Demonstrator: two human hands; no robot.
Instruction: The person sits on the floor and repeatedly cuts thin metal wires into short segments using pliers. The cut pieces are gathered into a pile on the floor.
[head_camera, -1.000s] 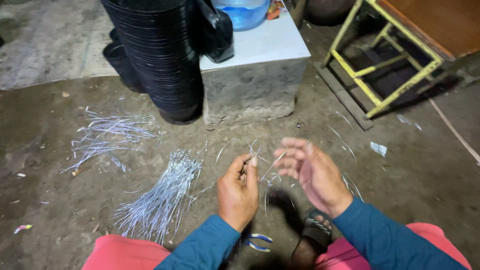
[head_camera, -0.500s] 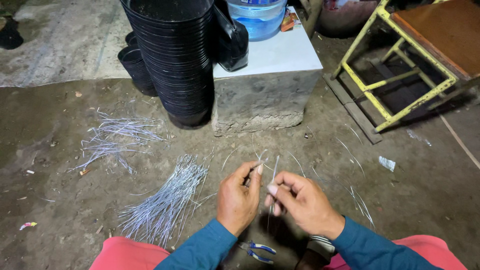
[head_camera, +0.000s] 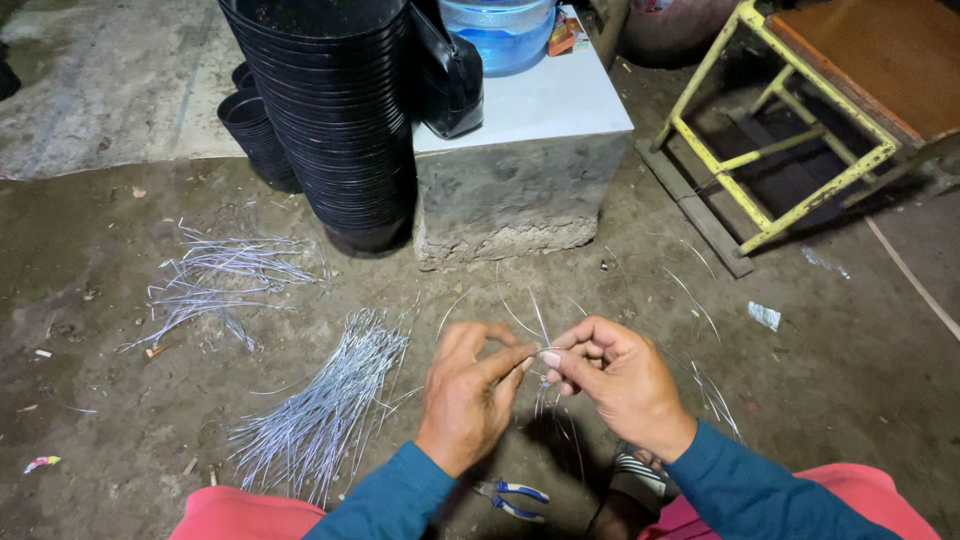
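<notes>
A few thin silver wires (head_camera: 540, 335) are held in the air above the dirt floor (head_camera: 830, 400), just in front of the person's knees, and both hands meet on them. The left hand (head_camera: 465, 400) pinches the wires between thumb and forefinger, the fingers closed tightly on them; the right hand (head_camera: 615, 380) is closed on the same wires from the other side, fingertips almost touching the left ones, probably so that the strands stay together while they are bent or twisted. Under the hands, blue-handled pliers (head_camera: 510, 498) lie on the ground within easy reach. To the left lies a straight bundle of cut wires (head_camera: 320, 405), and farther left a looser pile of bent wires (head_camera: 215, 285). Behind stand a stack of black plastic pots (head_camera: 330, 110), a concrete block (head_camera: 515, 175) and a yellow metal stool frame (head_camera: 790, 140).
</notes>
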